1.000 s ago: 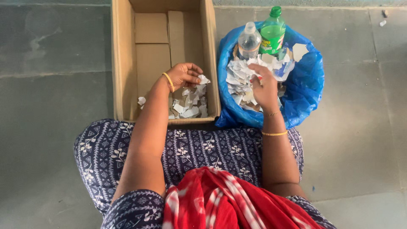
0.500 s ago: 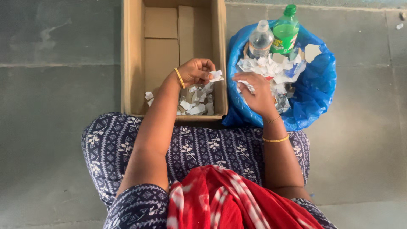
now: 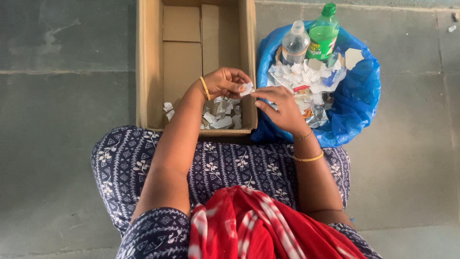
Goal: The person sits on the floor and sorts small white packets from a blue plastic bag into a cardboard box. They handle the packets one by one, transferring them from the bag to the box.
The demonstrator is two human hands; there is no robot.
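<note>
Small white paper scrap (image 3: 247, 88), crumpled and torn-edged, sits over the right wall of the cardboard box (image 3: 143, 72). Left hand (image 3: 224, 82) pinches it between thumb and fingertips. Right hand (image 3: 280, 108) meets it from the other side, thumb and forefinger closing on the same piece, other fingers loosely curled. Looks like a mid-tear or hand-over step; a clean split would need both pinches firm and pulled apart. Below lies a heap of paper bits (image 3: 220, 115) on the box floor. Beside it, a blue-lined bin (image 3: 359, 105) holds more scraps, a clear bottle (image 3: 294, 44) and a green bottle (image 3: 322, 31).
</note>
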